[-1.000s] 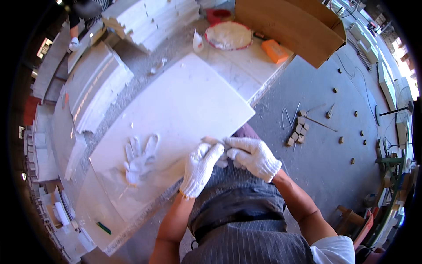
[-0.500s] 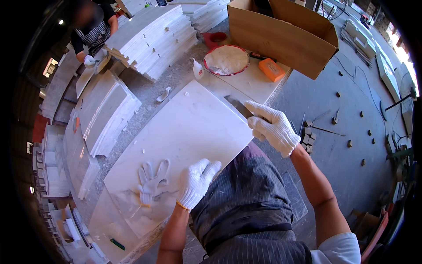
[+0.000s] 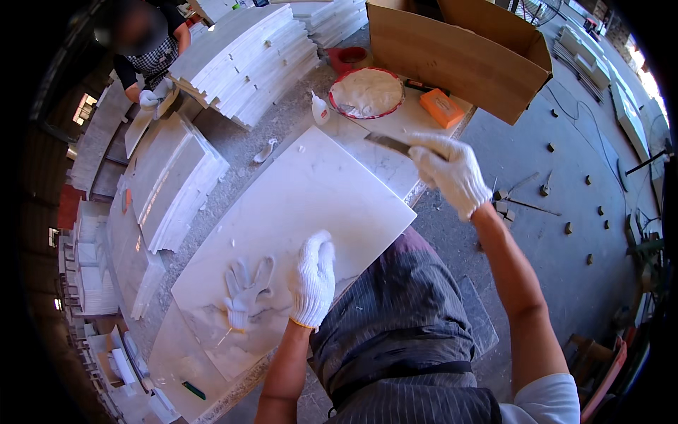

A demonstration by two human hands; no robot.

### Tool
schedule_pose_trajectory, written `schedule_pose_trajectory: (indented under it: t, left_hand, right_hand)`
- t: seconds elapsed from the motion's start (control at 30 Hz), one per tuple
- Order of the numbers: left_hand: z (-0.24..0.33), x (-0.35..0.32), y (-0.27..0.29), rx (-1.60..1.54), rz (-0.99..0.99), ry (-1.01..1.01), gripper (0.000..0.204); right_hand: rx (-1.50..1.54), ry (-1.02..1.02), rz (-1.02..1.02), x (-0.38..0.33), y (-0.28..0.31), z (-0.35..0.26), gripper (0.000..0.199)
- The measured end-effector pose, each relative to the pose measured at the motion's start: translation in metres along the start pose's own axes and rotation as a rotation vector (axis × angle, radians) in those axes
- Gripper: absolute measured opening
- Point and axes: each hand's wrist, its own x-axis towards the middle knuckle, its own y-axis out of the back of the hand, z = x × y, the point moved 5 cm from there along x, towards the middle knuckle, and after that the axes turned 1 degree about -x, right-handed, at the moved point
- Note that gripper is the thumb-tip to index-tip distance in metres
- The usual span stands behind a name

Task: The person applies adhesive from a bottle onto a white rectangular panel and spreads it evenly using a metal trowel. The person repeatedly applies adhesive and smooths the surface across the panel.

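Note:
My right hand [image 3: 452, 169], in a white knitted glove, is closed around a putty knife [image 3: 388, 143]. Its metal blade points left, above the far right side of a pale marble slab [image 3: 311, 191]. My left hand [image 3: 313, 279], also gloved, is over the slab's near part with nothing in it. Its fingers are extended and lie close together. Beside it on the slab rests an empty white glove [image 3: 244, 290]. Beyond the slab sits a round red-rimmed container of whitish paste [image 3: 367, 93]. A small white squeeze bottle [image 3: 320, 109] stands to its left.
An orange box [image 3: 441, 107] and a large cardboard box [image 3: 452, 56] stand at the far right of the table. Stacked slabs [image 3: 247, 63] rise at the far left, where another person [image 3: 152, 56] works. A green cutter-like tool [image 3: 193, 390] lies near left. Small blocks dot the floor.
My right hand has lifted the putty knife away from the slab's right edge, up and slightly right. My left hand has moved off the near edge and turned its fingers away from me.

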Motion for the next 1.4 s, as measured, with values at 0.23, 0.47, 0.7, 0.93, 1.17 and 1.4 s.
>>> schedule_pose_trajectory:
  t: [0.23,0.47,0.7,0.93,1.17,1.4]
  left_hand:
    - [-0.023,0.006,-0.005,0.773,0.194,-0.377,0.05]
    - [-0.009,0.012,-0.013,0.749,0.172,-0.368,0.048]
    - [-0.013,0.007,-0.005,0.748,0.161,-0.337,0.046]
    - [-0.01,0.014,-0.01,0.7,0.173,-0.361,0.047]
    - [-0.008,0.013,-0.011,0.685,0.123,-0.39,0.048]
    - [-0.001,0.042,-0.035,0.759,0.027,-0.51,0.06]
  right_hand:
    - [-0.865,0.459,0.186,0.105,0.026,-0.018,0.023]
    - [-1.195,0.5,0.003,0.174,-0.002,0.029,0.016]
    - [-0.993,0.852,0.099,0.124,-0.054,-0.05,0.023]
    - [-1.19,0.603,-0.079,0.16,-0.108,-0.022,0.031]
    - [-1.05,0.984,0.116,0.16,-0.089,-0.023,0.025]
    - [-0.026,0.282,0.026,0.013,-0.036,-0.05,0.021]
